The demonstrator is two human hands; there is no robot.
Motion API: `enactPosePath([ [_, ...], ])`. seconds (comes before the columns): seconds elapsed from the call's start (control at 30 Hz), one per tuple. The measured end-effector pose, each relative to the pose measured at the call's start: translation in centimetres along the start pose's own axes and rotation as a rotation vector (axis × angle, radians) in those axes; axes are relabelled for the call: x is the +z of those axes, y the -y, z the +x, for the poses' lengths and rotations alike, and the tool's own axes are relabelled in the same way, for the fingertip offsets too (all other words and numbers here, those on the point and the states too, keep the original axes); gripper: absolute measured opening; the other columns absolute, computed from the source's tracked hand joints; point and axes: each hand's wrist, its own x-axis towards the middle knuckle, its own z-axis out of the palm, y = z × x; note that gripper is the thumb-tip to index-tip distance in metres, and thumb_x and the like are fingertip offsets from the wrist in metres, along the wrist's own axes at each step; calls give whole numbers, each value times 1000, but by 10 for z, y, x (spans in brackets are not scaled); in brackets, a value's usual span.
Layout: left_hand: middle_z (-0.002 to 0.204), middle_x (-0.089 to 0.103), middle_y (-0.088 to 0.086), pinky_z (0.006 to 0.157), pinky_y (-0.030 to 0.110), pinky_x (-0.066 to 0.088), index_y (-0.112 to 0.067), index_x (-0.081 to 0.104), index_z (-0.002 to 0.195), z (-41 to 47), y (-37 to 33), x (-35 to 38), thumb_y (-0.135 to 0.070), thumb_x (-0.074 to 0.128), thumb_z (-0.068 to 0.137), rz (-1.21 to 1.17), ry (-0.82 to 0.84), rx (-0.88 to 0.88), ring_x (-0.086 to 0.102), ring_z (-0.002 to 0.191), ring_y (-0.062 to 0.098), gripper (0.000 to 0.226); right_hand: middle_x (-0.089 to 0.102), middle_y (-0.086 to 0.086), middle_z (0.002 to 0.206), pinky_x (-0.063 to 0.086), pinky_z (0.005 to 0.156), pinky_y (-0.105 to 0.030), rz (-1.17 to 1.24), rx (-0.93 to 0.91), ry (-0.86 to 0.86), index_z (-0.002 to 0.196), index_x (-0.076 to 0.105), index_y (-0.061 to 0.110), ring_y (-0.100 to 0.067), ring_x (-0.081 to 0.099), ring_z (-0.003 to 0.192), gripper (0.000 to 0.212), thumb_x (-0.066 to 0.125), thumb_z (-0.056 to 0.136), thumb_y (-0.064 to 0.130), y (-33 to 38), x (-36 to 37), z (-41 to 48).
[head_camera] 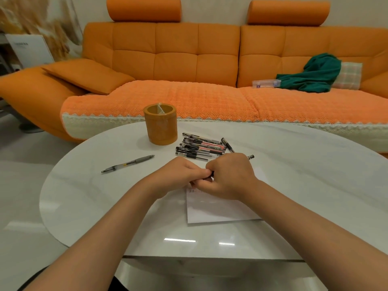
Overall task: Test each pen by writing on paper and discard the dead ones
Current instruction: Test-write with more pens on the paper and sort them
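Both hands meet low over the table (294,169), just above the top edge of the paper (220,208). Left hand (178,175) has its fingers curled and pinches one end of the held pen (211,173). Right hand (230,177) is curled tight round the other part, so only a short dark bit of barrel shows between the two fists. A dark pen end (251,157) pokes out past the right knuckles; can't tell if it's the same pen. The paper lies flat under the right wrist, with a few small scribbles (192,191) at its top left corner, too small to read. The pen pile (201,148) sits just beyond the hands: clear barrels, black grips and caps, some red print on the barrels, not legible. One black pen lies at an angle on the pile's right side. A grey pen (128,163) lies alone to the left, well apart from the pile, with a small yellow band on its clear barrel. The orange pen holder (160,128) stands upright just left of the pile, with a divider visible inside. Behind the table is an orange sofa (176,59) carrying a green cloth (312,74), a checked cushion (348,75) and a clear plastic box (266,83) with a purple label, unreadable. A white box (29,49) at far left has a line of print, too blurred to read.
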Motion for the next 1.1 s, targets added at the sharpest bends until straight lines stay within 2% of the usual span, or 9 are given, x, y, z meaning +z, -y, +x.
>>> enactPosePath([
  [0.13, 79, 77, 0, 69, 21, 56, -20, 84, 83, -5, 7, -9, -24, 76, 84, 45, -73, 37, 69, 74, 4, 8, 28, 1, 37, 12, 45, -25, -22, -32, 27, 46, 36, 18, -12, 26, 37, 60, 38, 77, 69, 9, 6, 3],
  [0.27, 78, 77, 3, 52, 13, 45, -19, 83, 80, -14, 11, -14, -26, 76, 85, 12, -86, 5, 60, 56, -4, 12, 23, 0, 35, 10, 45, -23, -51, -55, 52, 42, 43, 14, -13, 21, 36, 60, 49, 77, 63, 21, 4, 8],
  [0.4, 79, 77, 3, 60, 19, 44, -18, 83, 81, -22, 16, -21, -31, 74, 86, 16, -62, -11, 59, 55, -4, 16, 30, -3, 33, 12, 43, -23, -52, -71, 60, 42, 47, 13, -14, 21, 36, 56, 56, 75, 57, 31, 6, 10],
  [0.57, 56, 61, -2, 60, 24, 39, -19, 69, 60, -29, 18, -32, -35, 62, 94, 7, 14, -96, 50, 52, 9, 38, 34, -1, 36, 17, 43, -28, -74, -99, 66, 45, 50, 15, -14, 29, 37, 73, 37, 77, 79, 40, 10, 14],
  [0.67, 62, 70, -8, 67, 25, 42, -17, 76, 80, -27, 20, -39, -33, 49, 100, 39, -6, -117, 58, 58, 7, 38, 27, -1, 36, 15, 44, -28, -82, -89, 66, 43, 41, 14, -14, 23, 38, 74, 32, 81, 77, 43, 11, 15],
  [0.77, 84, 74, -11, 74, 27, 48, -20, 79, 93, -19, 31, -54, -30, 46, 100, 270, -240, -66, 65, 78, 8, 35, 23, -1, 38, 17, 45, -27, -123, -72, 111, 47, 32, 13, -14, 23, 40, 71, 32, 84, 74, 44, 13, 15],
  [0.93, 130, 59, 3, 100, 39, 45, -20, 64, 128, -6, 59, -87, -19, 45, 102, 674, -518, -52, 47, 126, 24, 33, 37, 0, 44, 25, 47, -32, -45, 39, 179, 52, 39, 16, -15, 36, 46, 70, 32, 87, 76, 43, 16, 18],
  [1.0, 149, 42, 3, 108, 40, 35, -17, 48, 144, -3, 69, -91, -14, 41, 101, 793, -463, -134, 32, 137, 26, 43, 53, 3, 56, 38, 54, -34, 1, 99, 210, 68, 53, 17, -15, 50, 56, 65, 33, 90, 76, 41, 15, 22],
  [1.1, 137, 49, 7, 99, 38, 40, -14, 53, 131, 0, 77, -88, -10, 37, 99, 884, -432, -165, 40, 126, 27, 36, 63, 3, 82, 47, 64, -38, 97, 161, 287, 103, 49, 23, -19, 57, 73, 30, 38, 101, 51, 32, 19, 30],
])
